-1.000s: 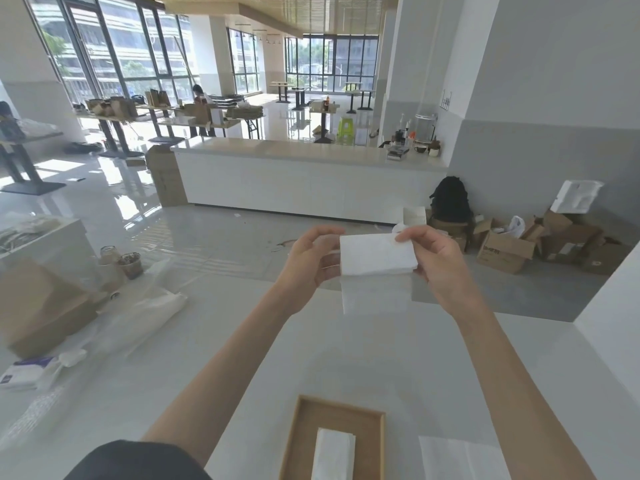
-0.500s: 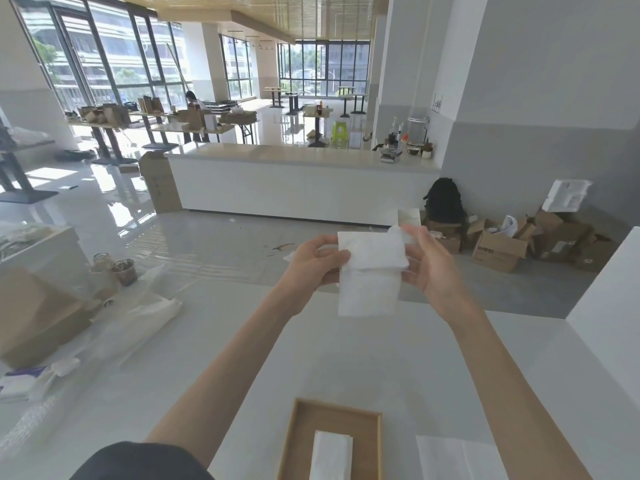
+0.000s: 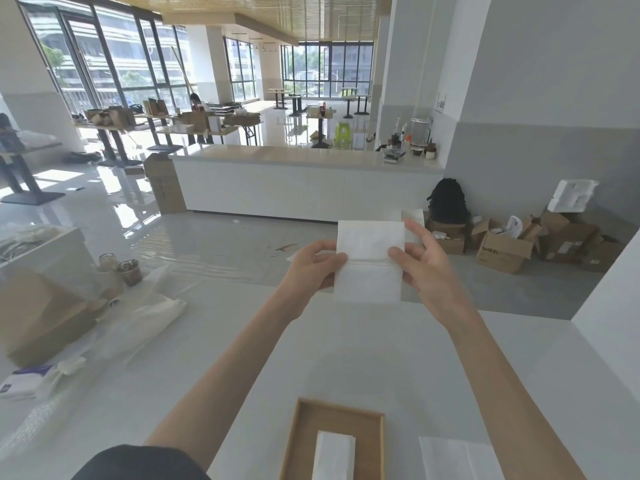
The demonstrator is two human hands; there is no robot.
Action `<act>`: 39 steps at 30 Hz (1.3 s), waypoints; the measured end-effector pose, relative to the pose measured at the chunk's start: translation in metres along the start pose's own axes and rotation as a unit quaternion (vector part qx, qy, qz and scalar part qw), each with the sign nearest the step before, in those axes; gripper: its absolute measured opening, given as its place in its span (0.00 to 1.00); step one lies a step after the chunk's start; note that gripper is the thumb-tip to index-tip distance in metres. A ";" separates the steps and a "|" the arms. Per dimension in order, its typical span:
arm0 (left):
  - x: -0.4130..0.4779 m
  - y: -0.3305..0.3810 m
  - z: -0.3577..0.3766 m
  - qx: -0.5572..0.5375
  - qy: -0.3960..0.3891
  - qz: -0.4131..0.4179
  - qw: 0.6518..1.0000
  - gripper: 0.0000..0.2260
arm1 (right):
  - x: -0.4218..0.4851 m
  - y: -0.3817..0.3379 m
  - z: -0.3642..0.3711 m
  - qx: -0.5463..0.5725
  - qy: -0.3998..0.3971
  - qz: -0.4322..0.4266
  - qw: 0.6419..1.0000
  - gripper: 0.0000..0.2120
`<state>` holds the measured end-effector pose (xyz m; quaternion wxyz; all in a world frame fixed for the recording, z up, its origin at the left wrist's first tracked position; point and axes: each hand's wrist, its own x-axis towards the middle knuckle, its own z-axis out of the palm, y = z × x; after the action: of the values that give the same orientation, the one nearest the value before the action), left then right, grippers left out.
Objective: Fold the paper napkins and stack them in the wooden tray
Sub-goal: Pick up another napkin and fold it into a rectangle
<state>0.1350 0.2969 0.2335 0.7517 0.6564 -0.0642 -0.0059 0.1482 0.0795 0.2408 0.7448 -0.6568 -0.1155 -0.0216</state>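
In the head view, just right of the middle of the frame, I hold a thin white square paper napkin (image 3: 369, 263) up in the air over the white tabletop (image 3: 346, 358), well above it. My left hand (image 3: 313, 271) pinches its left edge, thumb in front and fingers curled behind. My right hand (image 3: 420, 263) grips the right edge with the thumb pressed on the front near a crease that runs across the sheet; its other fingers are spread loosely behind the paper.

At the bottom centre of the frame sits the shallow rectangular wooden tray (image 3: 301, 441), with a narrow folded white napkin (image 3: 333, 455) already lying lengthwise inside it. Just to the tray's right, at the bottom edge, a flat unfolded white napkin (image 3: 453, 459) rests on the tabletop.

I judge the fold is only half made. The paper is limp and held only at its sides, so if my hands fail to line up, the halves could meet crooked. A skewed fold would sit unevenly on the one in the tray, and too hard a pull could tear the sheet.
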 end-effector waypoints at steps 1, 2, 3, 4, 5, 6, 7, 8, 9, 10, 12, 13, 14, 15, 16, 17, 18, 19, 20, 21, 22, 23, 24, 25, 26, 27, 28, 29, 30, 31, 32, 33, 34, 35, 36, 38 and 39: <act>0.000 0.000 0.000 0.002 0.005 0.002 1.000 0.06 | -0.001 0.000 0.000 -0.004 -0.016 0.010 1.000 0.29; 0.000 0.001 -0.001 0.004 0.007 0.003 1.000 0.05 | -0.002 0.000 0.000 -0.009 -0.029 0.019 0.999 0.31; 0.001 0.001 -0.001 0.008 0.006 0.003 1.000 0.05 | -0.003 0.000 0.001 -0.014 -0.035 0.023 0.999 0.33; 0.001 0.001 -0.001 0.011 0.003 0.003 1.000 0.04 | -0.003 0.001 0.000 -0.017 -0.033 0.023 0.999 0.34; 0.001 0.002 -0.001 0.014 0.000 0.006 1.000 0.04 | -0.003 0.002 0.000 -0.022 -0.025 0.016 0.999 0.33; 0.001 0.002 -0.001 0.014 -0.002 0.011 1.000 0.03 | -0.002 0.002 0.000 -0.030 -0.016 0.006 0.999 0.31; 0.001 0.001 -0.001 0.011 -0.003 0.018 1.000 0.03 | -0.002 0.001 0.001 -0.040 -0.010 -0.008 0.999 0.28; 0.001 0.002 -0.001 0.005 -0.002 0.026 1.000 0.03 | -0.002 0.000 0.001 -0.050 -0.004 -0.024 0.998 0.25; 0.000 0.001 -0.001 -0.005 -0.003 0.035 0.999 0.03 | -0.001 0.000 0.001 -0.058 0.001 -0.039 0.998 0.21; 0.000 0.001 0.000 -0.017 -0.006 0.042 0.999 0.03 | -0.002 -0.001 0.001 -0.065 0.006 -0.055 0.996 0.17; -0.002 0.003 0.002 -0.050 -0.013 0.048 0.998 0.05 | -0.004 -0.006 0.003 -0.075 0.007 -0.084 0.994 0.15; -0.003 0.004 0.003 -0.068 -0.015 0.048 0.996 0.06 | -0.005 -0.007 0.004 -0.076 0.000 -0.094 0.993 0.17; -0.003 0.006 0.003 -0.084 -0.017 0.047 0.995 0.08 | -0.006 -0.009 0.004 -0.071 -0.012 -0.103 0.992 0.20; -0.004 0.008 0.003 -0.097 -0.018 0.045 0.994 0.09 | -0.007 -0.010 0.005 -0.061 -0.027 -0.106 0.992 0.22; -0.004 0.009 0.003 -0.108 -0.017 0.042 0.993 0.11 | -0.008 -0.011 0.006 -0.052 -0.040 -0.106 0.992 0.24; -0.004 0.010 0.003 -0.119 -0.017 0.038 0.992 0.11 | -0.009 -0.011 0.006 -0.049 -0.048 -0.105 0.992 0.26; -0.004 0.010 0.003 -0.132 -0.015 0.031 0.991 0.09 | -0.009 -0.011 0.007 -0.050 -0.050 -0.103 0.992 0.28; -0.004 0.010 0.002 -0.148 -0.013 0.020 0.989 0.07 | -0.009 -0.010 0.007 -0.049 -0.046 -0.100 0.993 0.29; -0.004 0.010 0.001 -0.164 -0.008 0.003 0.986 0.06 | -0.009 -0.009 0.008 -0.049 -0.035 -0.096 0.994 0.29; -0.004 0.011 0.001 -0.177 -0.006 -0.016 0.984 0.06 | -0.008 -0.008 0.009 -0.050 -0.021 -0.092 0.994 0.29; -0.005 0.011 0.001 -0.188 -0.006 -0.036 0.982 0.08 | -0.007 -0.007 0.009 -0.053 -0.008 -0.089 0.995 0.29; -0.006 0.012 0.001 -0.191 -0.010 -0.051 0.980 0.11 | -0.006 -0.006 0.009 -0.055 0.001 -0.087 0.995 0.28; -0.007 0.013 0.001 -0.184 -0.016 -0.058 0.981 0.15 | -0.005 -0.005 0.009 -0.056 0.007 -0.086 0.995 0.28; -0.008 0.013 0.001 -0.170 -0.025 -0.057 0.984 0.18 | -0.004 -0.004 0.010 -0.057 0.008 -0.085 0.995 0.27; -0.009 0.012 0.002 -0.153 -0.030 -0.051 0.987 0.19 | -0.004 -0.003 0.010 -0.060 0.007 -0.085 0.995 0.27; -0.011 0.011 0.002 -0.137 -0.031 -0.042 0.989 0.18 | -0.003 -0.003 0.011 -0.066 0.005 -0.086 0.994 0.27; -0.011 0.010 0.002 -0.122 -0.026 -0.034 0.992 0.16 | -0.003 -0.002 0.011 -0.071 0.003 -0.089 0.993 0.26; -0.012 0.010 0.003 -0.108 -0.018 -0.027 0.994 0.13 | -0.003 -0.001 0.012 -0.077 0.000 -0.090 0.993 0.26; -0.012 0.010 0.002 -0.098 -0.009 -0.022 0.995 0.10 | -0.003 0.000 0.012 -0.081 -0.001 -0.089 0.993 0.25; -0.012 0.010 0.002 -0.091 0.001 -0.020 0.996 0.08 | -0.002 0.002 0.012 -0.078 -0.006 -0.083 0.993 0.24; -0.011 0.010 0.002 -0.086 0.011 -0.017 0.996 0.07 | -0.002 0.002 0.011 -0.065 -0.016 -0.071 0.995 0.23; -0.011 0.010 0.002 -0.081 0.021 -0.015 0.996 0.06 | -0.002 0.003 0.011 -0.040 -0.030 -0.050 0.997 0.22; -0.011 0.010 0.002 -0.076 0.029 -0.012 0.997 0.06 | -0.002 0.003 0.010 -0.011 -0.044 -0.026 0.999 0.20; -0.011 0.009 0.002 -0.070 0.034 -0.009 0.997 0.06 | -0.002 0.003 0.011 0.012 -0.050 -0.009 0.999 0.18; -0.011 0.008 0.002 -0.065 0.037 -0.006 0.997 0.05 | -0.003 0.003 0.012 0.019 -0.047 0.002 0.999 0.15; -0.011 0.006 0.001 -0.054 0.039 -0.001 0.998 0.04 | -0.004 0.004 0.013 -0.018 -0.023 -0.002 1.000 0.09; -0.012 0.005 0.001 -0.048 0.037 -0.002 0.998 0.04 | -0.003 0.007 0.014 -0.042 -0.009 -0.014 0.999 0.09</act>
<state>0.1226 0.2978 0.2378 0.7842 0.6194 -0.0346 0.0143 0.1443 0.0939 0.2353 0.7148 -0.6864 -0.1303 -0.0305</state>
